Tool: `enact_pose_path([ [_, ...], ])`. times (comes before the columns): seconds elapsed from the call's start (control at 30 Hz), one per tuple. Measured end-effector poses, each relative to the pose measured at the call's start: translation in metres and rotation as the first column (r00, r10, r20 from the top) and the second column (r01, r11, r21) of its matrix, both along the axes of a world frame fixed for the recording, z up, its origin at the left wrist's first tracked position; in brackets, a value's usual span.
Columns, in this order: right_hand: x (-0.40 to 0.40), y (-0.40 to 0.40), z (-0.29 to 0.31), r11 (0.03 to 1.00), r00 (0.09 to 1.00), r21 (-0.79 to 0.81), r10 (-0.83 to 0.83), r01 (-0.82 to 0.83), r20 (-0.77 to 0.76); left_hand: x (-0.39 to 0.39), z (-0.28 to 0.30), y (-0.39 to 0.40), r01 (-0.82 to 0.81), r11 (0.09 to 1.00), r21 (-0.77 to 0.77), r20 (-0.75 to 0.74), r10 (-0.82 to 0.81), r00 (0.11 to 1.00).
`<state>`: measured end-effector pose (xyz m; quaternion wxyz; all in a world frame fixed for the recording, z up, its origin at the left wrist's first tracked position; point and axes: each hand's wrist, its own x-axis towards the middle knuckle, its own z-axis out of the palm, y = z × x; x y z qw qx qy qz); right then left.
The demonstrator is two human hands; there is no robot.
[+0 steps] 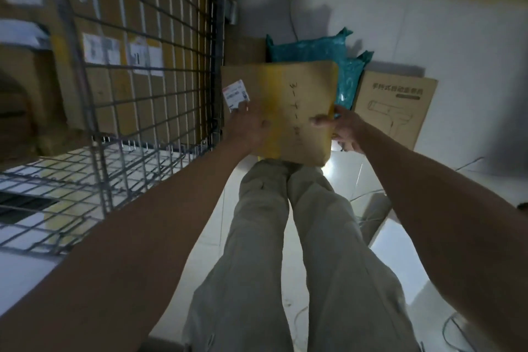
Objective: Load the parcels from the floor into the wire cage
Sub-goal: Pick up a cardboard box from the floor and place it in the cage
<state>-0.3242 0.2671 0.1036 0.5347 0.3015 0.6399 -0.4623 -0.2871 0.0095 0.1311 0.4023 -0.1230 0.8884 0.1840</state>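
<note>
A brown cardboard parcel with yellow tape, black handwriting and a white label on its left edge is held up in front of me, above my feet. My left hand grips its left side near the label. My right hand grips its right edge, thumb on the top face. The wire cage stands at the left, with several labelled cardboard boxes stacked inside. On the floor behind the held parcel lie two teal poly-bag parcels and a flat printed carton.
The cage's lowered wire panel juts out at the lower left, beside my left arm. My legs in grey trousers fill the middle. White tiled floor with loose cables lies to the right, and a white wall stands behind the parcels.
</note>
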Motion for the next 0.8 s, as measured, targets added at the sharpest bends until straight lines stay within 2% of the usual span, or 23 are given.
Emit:
enact_pose_path([
  [0.2,-0.018,0.058,0.173,0.999,0.998,-0.032,0.018,-0.02,-0.064,-0.028,0.139,-0.015,-0.059,0.998,-0.009,-0.087,0.058,0.995],
  [0.33,-0.028,0.088,0.295,0.996,0.992,-0.056,0.062,-0.068,-0.107,-0.044,0.255,-0.014,-0.163,0.981,0.106,-0.137,0.177,0.975],
  [0.4,-0.032,0.096,0.351,0.995,0.989,-0.068,0.07,-0.08,-0.13,-0.039,0.305,-0.014,-0.258,0.942,0.217,-0.151,0.293,0.944],
  [0.5,-0.037,0.093,0.425,0.987,0.979,-0.09,0.114,-0.131,-0.17,-0.017,0.378,-0.015,-0.475,0.75,0.46,-0.127,0.585,0.801],
  [0.57,-0.04,0.079,0.469,0.975,0.961,-0.099,0.174,-0.198,-0.215,0.0,0.417,-0.026,-0.542,0.657,0.524,-0.125,0.689,0.714],
  [0.7,-0.046,0.025,0.555,0.913,0.87,-0.104,0.334,-0.394,-0.363,0.038,0.483,-0.08,-0.613,0.546,0.571,-0.152,0.804,0.575],
  [0.8,-0.046,-0.032,0.607,0.855,0.804,-0.122,0.414,-0.505,-0.427,0.066,0.551,-0.125,-0.637,0.518,0.571,-0.207,0.842,0.498],
])
